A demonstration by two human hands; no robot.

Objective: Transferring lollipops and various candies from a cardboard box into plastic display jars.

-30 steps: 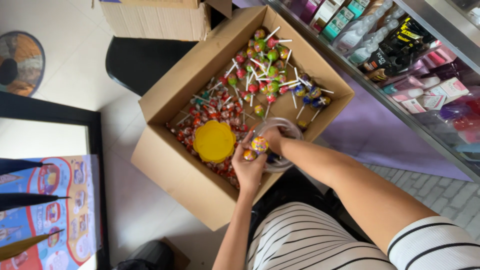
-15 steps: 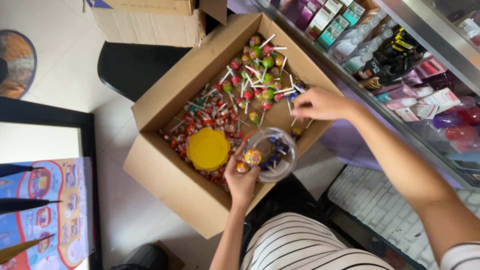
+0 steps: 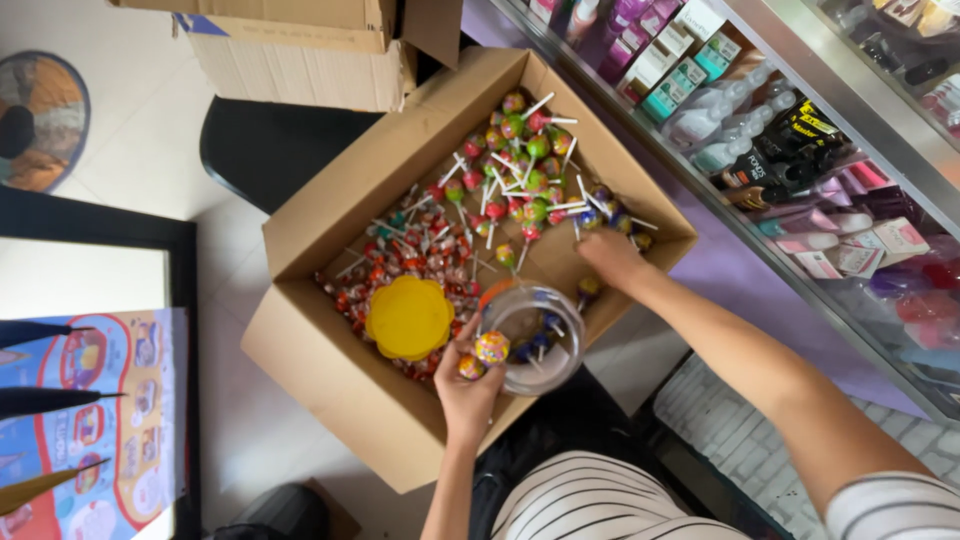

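Left hand [image 3: 468,385] grips clear jar [image 3: 530,338] plus two lollipops [image 3: 492,348] over cardboard box [image 3: 330,370]. Right hand [image 3: 612,258] among loose lollipops; grip unclear, probably closing. Step: filling jar. Next: carry pick to jar mouth.

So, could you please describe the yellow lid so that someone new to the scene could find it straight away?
Start at the open cardboard box on the floor, full of lollipops. The yellow lid lies on the red sweets at its near end, just left of the clear jar that the left hand holds. It is the only flat, plain yellow disc among small wrapped sweets.
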